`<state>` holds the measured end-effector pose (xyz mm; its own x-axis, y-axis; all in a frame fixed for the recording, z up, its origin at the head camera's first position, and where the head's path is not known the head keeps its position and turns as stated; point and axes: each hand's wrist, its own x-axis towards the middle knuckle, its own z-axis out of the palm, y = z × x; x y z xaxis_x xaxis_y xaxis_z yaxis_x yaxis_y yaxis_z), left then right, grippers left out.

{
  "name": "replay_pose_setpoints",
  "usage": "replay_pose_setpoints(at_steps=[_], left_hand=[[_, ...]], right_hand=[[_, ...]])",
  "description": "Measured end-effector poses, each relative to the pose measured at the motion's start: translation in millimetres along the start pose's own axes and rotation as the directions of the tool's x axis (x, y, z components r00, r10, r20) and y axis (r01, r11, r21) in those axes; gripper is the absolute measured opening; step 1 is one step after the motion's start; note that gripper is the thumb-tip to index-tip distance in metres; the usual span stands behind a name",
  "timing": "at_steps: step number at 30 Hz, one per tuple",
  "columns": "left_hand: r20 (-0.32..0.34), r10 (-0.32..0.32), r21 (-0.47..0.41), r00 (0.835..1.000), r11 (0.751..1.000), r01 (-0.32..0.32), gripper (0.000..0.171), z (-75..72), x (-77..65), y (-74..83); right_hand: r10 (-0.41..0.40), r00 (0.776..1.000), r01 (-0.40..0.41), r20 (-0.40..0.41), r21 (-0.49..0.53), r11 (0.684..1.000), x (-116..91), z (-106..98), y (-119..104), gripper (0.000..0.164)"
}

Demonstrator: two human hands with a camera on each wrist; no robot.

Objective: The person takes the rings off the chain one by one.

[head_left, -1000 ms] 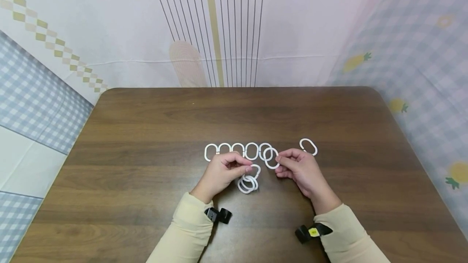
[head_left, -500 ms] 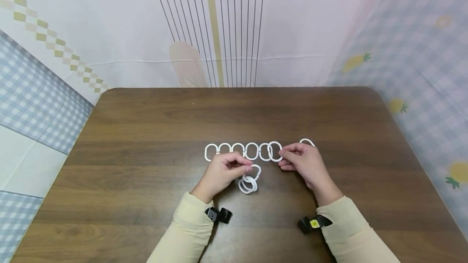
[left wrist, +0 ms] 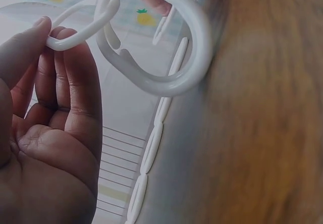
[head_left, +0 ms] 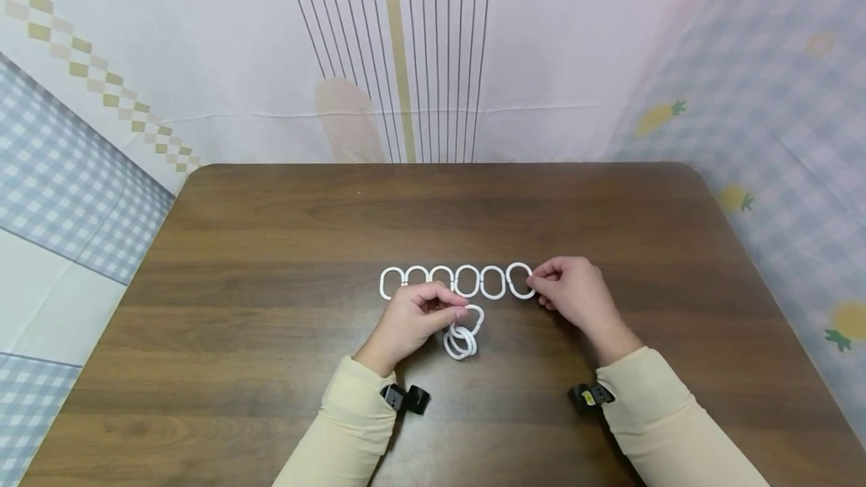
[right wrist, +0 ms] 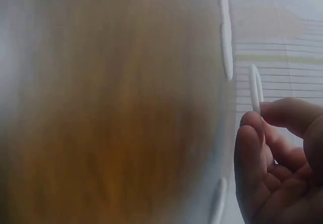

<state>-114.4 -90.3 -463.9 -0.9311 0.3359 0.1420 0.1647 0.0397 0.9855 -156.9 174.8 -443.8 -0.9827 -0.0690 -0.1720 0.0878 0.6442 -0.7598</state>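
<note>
My left hand (head_left: 416, 322) pinches a white plastic shower curtain ring (left wrist: 75, 41) between thumb and forefinger. Several more rings (left wrist: 203, 42) hang linked from it above the table. On the right, my right hand (head_left: 575, 299) pinches the edge of a single oval ring (right wrist: 253, 90) between thumb and fingertips. In the right wrist view this ring stands a little off the tabletop. It is at the right end of a side-by-side row of rings (left wrist: 150, 153) on the table, a small gap from its neighbour. The left hand overlaps the row's near edge in the head view.
A brown wooden table (head_left: 271, 397) lies under both hands. Another loose ring (right wrist: 219, 201) rests on it, hidden behind the right hand in the head view. Patterned cloth (head_left: 555, 36) hangs behind the table and along its sides.
My right hand has moved its ring up and to the right, from overlapping the row's last ring to a spot beside it. The left hand with its linked rings has stayed nearly still.
</note>
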Motion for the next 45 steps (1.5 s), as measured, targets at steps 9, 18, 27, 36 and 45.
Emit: replay_pose_setpoints(at_steps=[9, 18, 27, 36, 45], left_hand=[[-0.002, -0.004, -0.008, 1.0, 1.0, 0.004, 0.009, 0.1, 0.1, 0.8], [-0.01, -0.005, 0.008, 1.0, 1.0, 0.005, 0.009, -0.1, -0.3, 2.8], [-0.015, 0.014, 0.012, 1.0, 1.0, -0.014, 0.008, -0.1, 0.0, 3.1], [-0.016, 0.045, 0.005, 0.999, 0.999, -0.045, 0.008, -0.1, 0.3, 4.0], [-0.007, 0.054, -0.009, 0.999, 0.998, -0.054, 0.008, 1.4, -0.3, 7.2]], right_hand=[[-0.018, 1.0, 0.017, 0.001, -0.198, 0.98, 5.4, -6.1, -3.0, 0.013], [-0.042, 0.999, 0.046, 0.021, -0.296, 0.954, 8.9, -0.1, -11.7, 0.011], [0.006, 0.998, 0.012, 0.069, -0.259, 0.966, 7.7, 1.3, -12.8, 0.014], [-0.083, 0.992, 0.096, 0.096, -0.145, 0.985, -11.9, 11.1, -14.7, 0.013], [-0.232, 0.959, 0.235, 0.164, 0.005, 0.972, -25.3, 30.8, -15.9, 0.005]])
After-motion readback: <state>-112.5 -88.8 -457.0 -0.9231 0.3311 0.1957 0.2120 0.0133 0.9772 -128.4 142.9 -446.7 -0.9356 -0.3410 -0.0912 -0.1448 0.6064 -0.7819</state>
